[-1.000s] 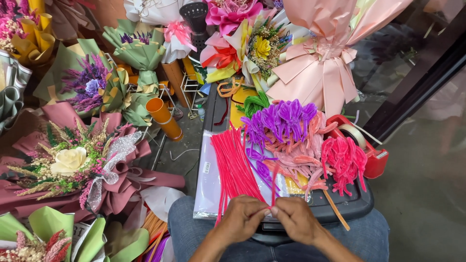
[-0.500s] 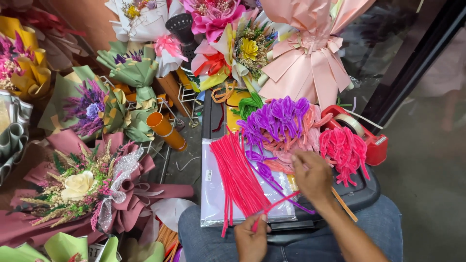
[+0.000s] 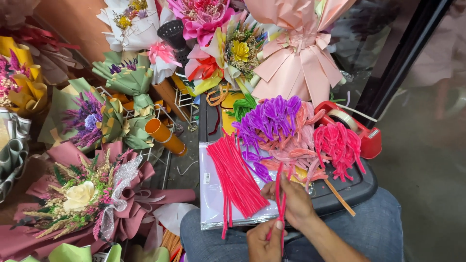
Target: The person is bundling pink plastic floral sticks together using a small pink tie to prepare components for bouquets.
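1. Head view: both hands meet low in the middle, over the person's lap in blue jeans. The left hand is closed, thumb and fingers pinched on the lower part of a few pink pipe cleaners that stand nearly upright.
2. The right hand is closed around the same pink pipe cleaners higher up, its fingers wrapped about them; the two hands sit just beside each other.
3. These stems rise at the near edge of a black tray resting on the person's knees. Just left of them lies a fanned bundle of loose pink stems on a clear plastic sleeve.
4. Behind the hands on the tray lie purple curled pieces, salmon ones and hot-pink ones; a red tape dispenser stands at the right.
5. Wrapped bouquets crowd the left side and the top.
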